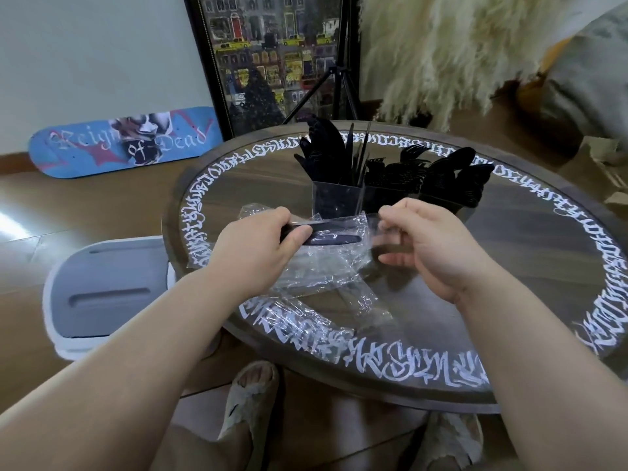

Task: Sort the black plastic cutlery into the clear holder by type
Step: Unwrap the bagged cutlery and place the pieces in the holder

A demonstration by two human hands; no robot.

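We see the left hand [258,239] with its fingers curled round a black piece of cutlery [326,236] that lies inside a clear wrapper [339,232]; which type it is we cannot tell, since the film blurs it. The right hand [431,243] pinches the wrapper's other end between thumb and fingers. Both hands are held above the round surface [509,239], whose rim carries white lettering. Just behind the hands stands the clear holder [334,197], with black cutlery sorted upright in its compartments: spoons [323,144] at the left, forks [404,168] in the middle, more dark pieces at the right. Loose wrappers [316,294] lie on the surface below the hands, covering part of the lettering. Beyond the surface a skateboard deck [125,141] lies by the wall, a framed picture [268,56] and a tripod [343,73] stand behind, and a grey-lidded bin [105,287] sits on the floor at the left.
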